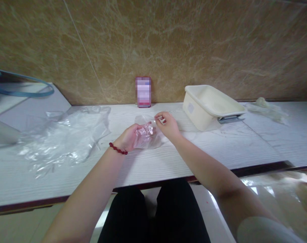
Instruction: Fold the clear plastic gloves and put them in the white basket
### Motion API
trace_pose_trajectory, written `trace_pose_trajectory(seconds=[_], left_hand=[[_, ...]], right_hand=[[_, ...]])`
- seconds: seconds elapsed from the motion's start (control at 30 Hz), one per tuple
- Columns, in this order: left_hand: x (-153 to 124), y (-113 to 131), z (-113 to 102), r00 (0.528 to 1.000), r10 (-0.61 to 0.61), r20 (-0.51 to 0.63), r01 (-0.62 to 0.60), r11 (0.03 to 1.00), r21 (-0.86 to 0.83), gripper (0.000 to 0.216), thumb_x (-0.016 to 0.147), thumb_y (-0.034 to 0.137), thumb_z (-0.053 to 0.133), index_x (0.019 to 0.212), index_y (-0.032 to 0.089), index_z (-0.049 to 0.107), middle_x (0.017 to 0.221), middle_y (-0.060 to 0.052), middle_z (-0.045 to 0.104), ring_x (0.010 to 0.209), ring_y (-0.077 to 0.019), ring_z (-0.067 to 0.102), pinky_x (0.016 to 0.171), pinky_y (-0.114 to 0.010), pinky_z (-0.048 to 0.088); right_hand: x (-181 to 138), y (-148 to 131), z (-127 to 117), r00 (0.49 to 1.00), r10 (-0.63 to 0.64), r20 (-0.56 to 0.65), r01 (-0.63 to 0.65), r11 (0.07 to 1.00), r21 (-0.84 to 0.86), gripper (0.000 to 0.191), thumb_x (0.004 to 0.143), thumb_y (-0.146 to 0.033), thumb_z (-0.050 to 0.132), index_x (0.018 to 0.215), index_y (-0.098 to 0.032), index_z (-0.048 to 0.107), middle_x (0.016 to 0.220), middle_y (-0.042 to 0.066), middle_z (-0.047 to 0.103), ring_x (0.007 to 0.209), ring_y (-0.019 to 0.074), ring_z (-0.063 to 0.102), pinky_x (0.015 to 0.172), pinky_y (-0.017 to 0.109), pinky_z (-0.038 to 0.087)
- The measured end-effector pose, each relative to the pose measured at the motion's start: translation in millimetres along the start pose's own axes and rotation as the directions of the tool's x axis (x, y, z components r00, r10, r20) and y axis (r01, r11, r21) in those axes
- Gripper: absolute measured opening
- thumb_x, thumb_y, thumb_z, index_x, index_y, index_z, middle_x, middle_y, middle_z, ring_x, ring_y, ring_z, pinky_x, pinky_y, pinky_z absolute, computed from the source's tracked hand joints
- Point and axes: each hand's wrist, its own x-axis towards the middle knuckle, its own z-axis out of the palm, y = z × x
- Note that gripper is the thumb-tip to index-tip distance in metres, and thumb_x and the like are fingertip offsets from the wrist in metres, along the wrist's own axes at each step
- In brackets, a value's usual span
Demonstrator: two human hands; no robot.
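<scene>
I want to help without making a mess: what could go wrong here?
The thin-looking clear bag might tear where the right grip holds its edge. The phone, leaning upright against the wall, could tip if bumped. The loose plastic pile might slide if the left arm brushes it.

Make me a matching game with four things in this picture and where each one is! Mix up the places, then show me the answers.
1. Phone
2. Cream tub
3. Red bead bracelet
4. Small clear bag

A. Around the left wrist
B. In the left hand
C. Upright by the wall
D. On the table, right of the phone

Pairs: 1-C, 2-D, 3-A, 4-B
</scene>
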Motion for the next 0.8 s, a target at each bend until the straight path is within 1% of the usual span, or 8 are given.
trace_pose_trajectory(seconds=[0.2, 0.33, 0.4, 0.47, 0.53, 0.63, 0.7, 0.8], left_hand=[[-2.7, 1.7, -1.5, 0.999, 0.026, 0.034, -0.024, 0.998, -0.052, 0.049, 0.072, 0.017, 0.036, 0.121, 0.011, 0.042, 0.096, -0.012, 0.062, 0.085, -0.0251, 0.061, 0.078, -0.043, 0.045], [-3.8, 3.5, -4.4, 0.992, 0.011, 0.128, 0.003, 0.994, -0.107, 0.053, 0.072, 0.017, 0.037, 0.124, 0.018, 0.038, 0.103, -0.011, 0.059, 0.092, -0.0258, 0.058, 0.079, -0.044, 0.044], [-4.2, 4.9, -5.9, 0.985, 0.024, 0.168, -0.001, 0.991, -0.135, 0.054, 0.071, 0.017, 0.038, 0.125, 0.021, 0.036, 0.107, -0.011, 0.057, 0.095, -0.0257, 0.057, 0.080, -0.044, 0.043], [-4.6, 6.3, -7.4, 0.981, 0.056, 0.187, -0.027, 0.988, -0.155, 0.054, 0.071, 0.018, 0.039, 0.124, 0.022, 0.036, 0.109, -0.010, 0.056, 0.095, -0.0258, 0.057, 0.080, -0.044, 0.043], [-4.8, 7.5, -8.8, 0.977, 0.090, 0.192, -0.058, 0.984, -0.169, 0.054, 0.070, 0.018, 0.039, 0.124, 0.024, 0.037, 0.109, -0.009, 0.056, 0.094, -0.0257, 0.058, 0.079, -0.045, 0.043], [-4.4, 8.8, -10.8, 0.979, 0.088, 0.182, -0.057, 0.984, -0.170, 0.054, 0.070, 0.017, 0.038, 0.123, 0.025, 0.038, 0.109, -0.008, 0.056, 0.090, -0.0249, 0.059, 0.078, -0.045, 0.044], [-3.9, 9.3, -11.5, 0.984, 0.066, 0.167, -0.040, 0.988, -0.150, 0.055, 0.070, 0.016, 0.038, 0.124, 0.025, 0.037, 0.108, -0.009, 0.057, 0.087, -0.0248, 0.060, 0.076, -0.045, 0.045], [-2.9, 9.4, -11.4, 0.989, 0.063, 0.136, -0.047, 0.992, -0.115, 0.057, 0.071, 0.015, 0.038, 0.127, 0.024, 0.033, 0.102, -0.009, 0.059, 0.083, -0.0244, 0.061, 0.073, -0.044, 0.046]], right_hand=[[7.8, 20.9, -2.9, 0.999, 0.036, -0.022, -0.033, 0.994, 0.105, 0.015, 0.067, -0.013, 0.047, 0.068, -0.019, 0.060, 0.083, 0.003, 0.057, 0.086, 0.0151, 0.050, 0.064, 0.025, 0.042], [10.3, 26.1, 2.0, 0.974, 0.220, 0.051, -0.226, 0.944, 0.239, 0.018, 0.071, -0.015, 0.044, 0.077, -0.020, 0.060, 0.088, 0.002, 0.058, 0.087, 0.0141, 0.051, 0.075, 0.028, 0.042], [10.6, 21.6, 1.9, 0.887, 0.443, 0.131, -0.455, 0.788, 0.415, 0.020, 0.076, -0.019, 0.039, 0.086, -0.020, 0.057, 0.089, 0.002, 0.058, 0.080, 0.0125, 0.054, 0.075, 0.029, 0.043], [10.1, 13.7, -1.7, 0.723, 0.594, 0.354, -0.674, 0.490, 0.553, 0.026, 0.082, -0.030, 0.032, 0.091, -0.019, 0.053, 0.084, 0.004, 0.059, 0.072, 0.0132, 0.057, 0.069, 0.030, 0.045], [9.2, 5.6, -7.7, 0.575, 0.537, 0.617, -0.803, 0.225, 0.553, 0.043, 0.084, -0.046, 0.024, 0.087, -0.015, 0.053, 0.075, 0.007, 0.060, 0.066, 0.0166, 0.058, 0.064, 0.033, 0.047], [7.4, -0.8, -15.9, 0.469, 0.353, 0.809, -0.878, 0.091, 0.469, 0.055, 0.080, -0.059, 0.024, 0.080, -0.013, 0.055, 0.068, 0.009, 0.062, 0.064, 0.0195, 0.060, 0.059, 0.034, 0.048], [6.0, -0.7, -18.1, 0.473, 0.314, 0.823, -0.880, 0.119, 0.460, 0.040, 0.080, -0.051, 0.038, 0.081, -0.015, 0.056, 0.070, 0.006, 0.063, 0.063, 0.0166, 0.060, 0.057, 0.029, 0.049], [4.0, 1.5, -17.9, 0.554, 0.312, 0.772, -0.832, 0.241, 0.500, 0.012, 0.076, -0.027, 0.055, 0.083, -0.017, 0.056, 0.077, 0.002, 0.064, 0.066, 0.0110, 0.060, 0.055, 0.020, 0.048]])
